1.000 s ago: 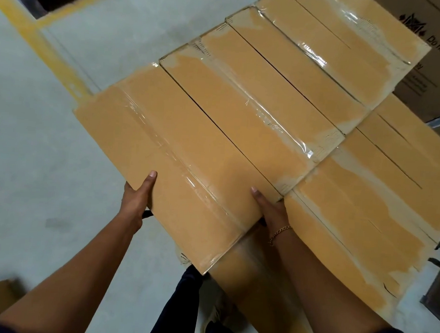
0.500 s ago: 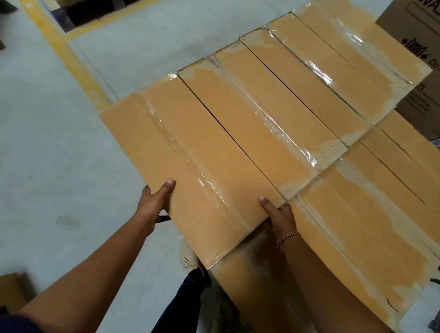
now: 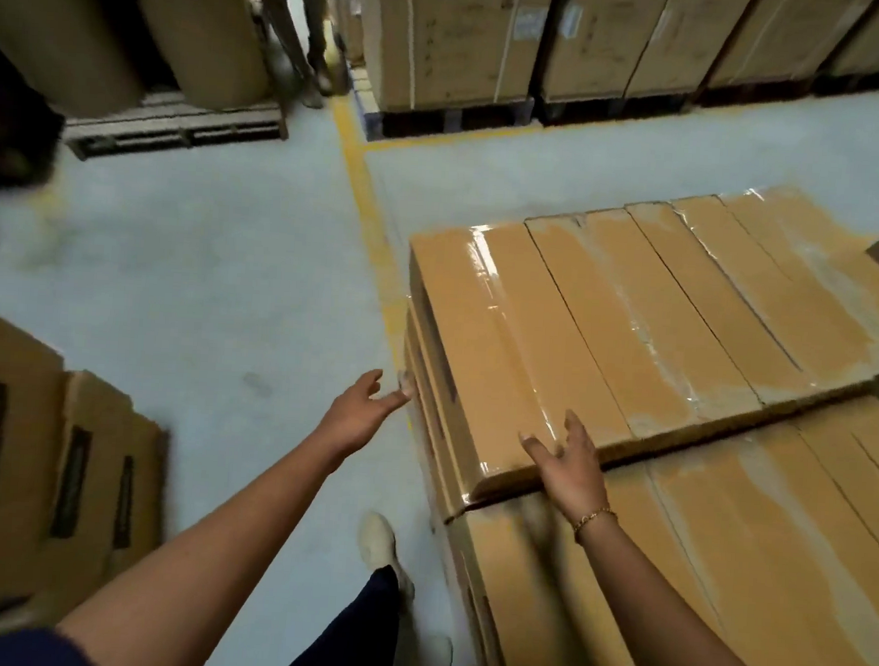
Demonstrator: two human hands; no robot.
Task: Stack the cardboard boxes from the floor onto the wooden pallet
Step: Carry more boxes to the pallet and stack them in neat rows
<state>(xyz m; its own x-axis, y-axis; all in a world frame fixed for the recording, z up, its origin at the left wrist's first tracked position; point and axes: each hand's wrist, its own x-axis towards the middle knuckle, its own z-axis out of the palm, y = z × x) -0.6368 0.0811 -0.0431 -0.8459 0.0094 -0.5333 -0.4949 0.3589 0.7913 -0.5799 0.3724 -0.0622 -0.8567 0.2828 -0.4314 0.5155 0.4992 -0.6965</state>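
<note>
A flat taped cardboard box [image 3: 519, 337] is seen at the right centre of the frame, laid on top of a stack of similar boxes [image 3: 724, 530]. The left hand [image 3: 358, 415] is held with fingers spread and nothing gripped, just beside the box's left edge; contact cannot be told through the blur. The right hand [image 3: 568, 464] is spread open at the box's near end. More boxes [image 3: 33, 462] are stood on the grey floor [image 3: 198, 292] at lower left.

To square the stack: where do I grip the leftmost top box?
Leftmost top box: near left corner, left hand on the exposed long side, right hand on the near end. Its right side butts the neighbouring box, so come from the aisle.
</note>
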